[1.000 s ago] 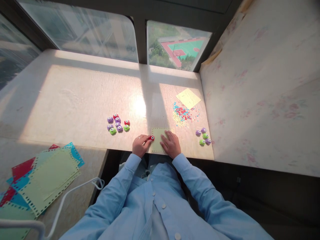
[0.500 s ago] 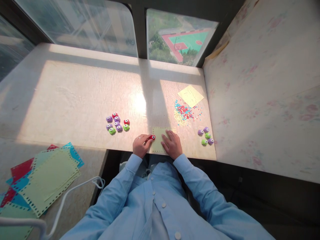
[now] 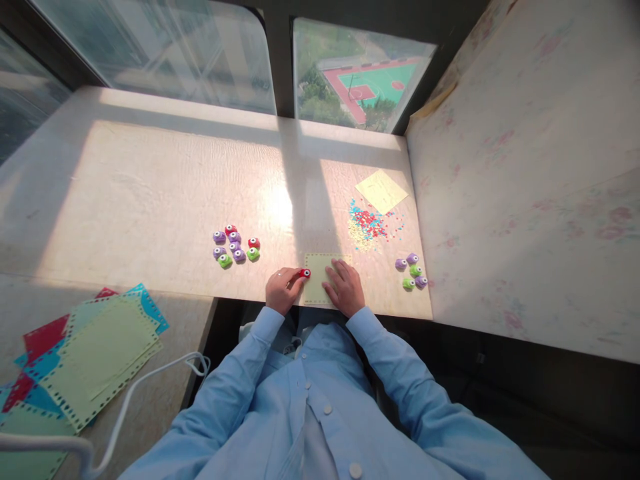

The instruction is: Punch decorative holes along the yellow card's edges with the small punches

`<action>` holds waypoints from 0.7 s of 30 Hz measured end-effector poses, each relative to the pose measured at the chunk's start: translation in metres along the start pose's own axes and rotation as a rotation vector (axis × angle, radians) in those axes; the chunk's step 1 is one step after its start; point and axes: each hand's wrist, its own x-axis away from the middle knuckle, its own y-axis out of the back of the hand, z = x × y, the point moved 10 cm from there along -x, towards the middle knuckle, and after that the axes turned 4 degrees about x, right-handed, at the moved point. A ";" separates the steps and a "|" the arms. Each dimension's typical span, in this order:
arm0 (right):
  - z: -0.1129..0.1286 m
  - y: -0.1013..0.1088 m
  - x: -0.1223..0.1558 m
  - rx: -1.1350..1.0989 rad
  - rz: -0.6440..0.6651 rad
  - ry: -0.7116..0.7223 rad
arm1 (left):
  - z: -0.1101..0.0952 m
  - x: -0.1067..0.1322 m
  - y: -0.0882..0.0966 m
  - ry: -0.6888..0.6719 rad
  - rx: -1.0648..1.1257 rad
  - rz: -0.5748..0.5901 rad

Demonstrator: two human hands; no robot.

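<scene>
A small red craft punch point(image 3: 305, 273) with a white-ringed top sits at the left edge of a pale yellow-green paper sheet point(image 3: 316, 288). My left hand point(image 3: 283, 291) is closed on this punch, thumb and fingers around it. Small holes run along the sheet's top, left and bottom edges. On the sheet's right part lies my right hand point(image 3: 345, 288), palm down with its fingers stretched out. Its fingertips touch the paper.
Purple, green and red punches point(image 3: 234, 247) stand in a group to the left, with several more point(image 3: 413, 271) at the right. Punched paper bits point(image 3: 367, 225) are scattered beside a yellow sheet point(image 3: 382, 192). Hole-edged coloured sheets point(image 3: 103, 350) and a white cable point(image 3: 131, 399) lie at lower left.
Hardly anything differs. My right hand's fingers have shifted very slightly on the sheet; my left hand keeps the red punch at the same edge.
</scene>
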 end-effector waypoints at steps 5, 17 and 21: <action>-0.001 -0.001 0.000 -0.010 -0.009 -0.005 | 0.000 0.000 -0.001 -0.004 0.018 0.005; -0.002 -0.002 -0.001 -0.020 0.014 -0.021 | 0.009 0.000 -0.001 0.049 0.022 0.013; -0.010 0.016 0.001 -0.174 -0.124 -0.071 | 0.014 0.001 -0.001 0.110 0.112 -0.006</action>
